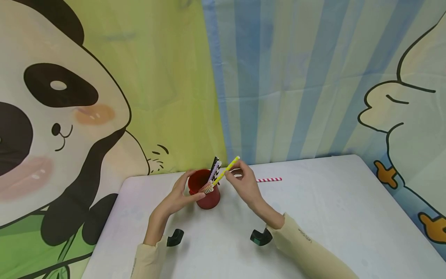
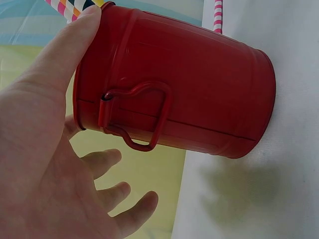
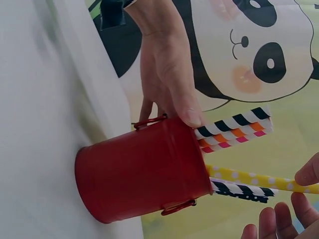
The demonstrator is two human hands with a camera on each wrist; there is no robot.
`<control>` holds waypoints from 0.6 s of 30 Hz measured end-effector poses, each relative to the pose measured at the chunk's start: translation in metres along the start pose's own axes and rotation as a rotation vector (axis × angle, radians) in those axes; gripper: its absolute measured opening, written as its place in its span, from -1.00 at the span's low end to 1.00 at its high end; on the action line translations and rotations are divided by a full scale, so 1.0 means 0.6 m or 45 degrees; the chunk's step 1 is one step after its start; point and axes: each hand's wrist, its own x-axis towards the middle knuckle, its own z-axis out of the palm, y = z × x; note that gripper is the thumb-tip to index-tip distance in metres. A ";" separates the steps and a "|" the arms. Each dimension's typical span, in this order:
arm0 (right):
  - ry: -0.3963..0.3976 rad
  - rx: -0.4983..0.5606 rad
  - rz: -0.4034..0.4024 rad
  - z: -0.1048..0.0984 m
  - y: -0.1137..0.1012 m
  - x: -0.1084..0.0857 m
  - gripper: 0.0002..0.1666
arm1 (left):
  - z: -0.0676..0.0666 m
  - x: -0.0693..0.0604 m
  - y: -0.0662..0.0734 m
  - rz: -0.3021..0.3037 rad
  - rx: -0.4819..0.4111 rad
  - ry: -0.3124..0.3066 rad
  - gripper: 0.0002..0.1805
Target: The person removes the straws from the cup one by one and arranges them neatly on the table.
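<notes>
A red metal bucket with small wire side handles stands on the white table. My left hand grips its rim, thumb on the near side; in the left wrist view three fingers stick out free of it. A yellow straw with white dots has one end inside the bucket. My right hand pinches the upper part of that straw between thumb and fingers. Patterned straws in black, orange and pink stripes lean out beside the left thumb. Black-and-white straws lean at the other side.
A red-and-white striped straw lies on the table behind and right of my right hand. A cloth backdrop with a printed panda hangs behind the table's far edge. Black devices sit at both wrists.
</notes>
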 end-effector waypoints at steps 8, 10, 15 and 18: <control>0.064 0.052 -0.001 -0.013 0.038 0.021 -0.81 | -0.001 -0.002 0.003 -0.013 0.015 -0.007 0.04; 0.073 0.047 -0.010 -0.018 0.037 0.021 -0.81 | -0.002 -0.003 0.004 -0.019 0.015 -0.009 0.04; 0.077 0.042 -0.039 -0.033 0.032 0.019 -0.80 | -0.002 -0.004 0.006 -0.026 0.006 -0.014 0.03; 0.091 0.045 -0.057 -0.042 0.028 0.019 -0.79 | -0.002 -0.004 0.006 -0.025 0.003 -0.014 0.03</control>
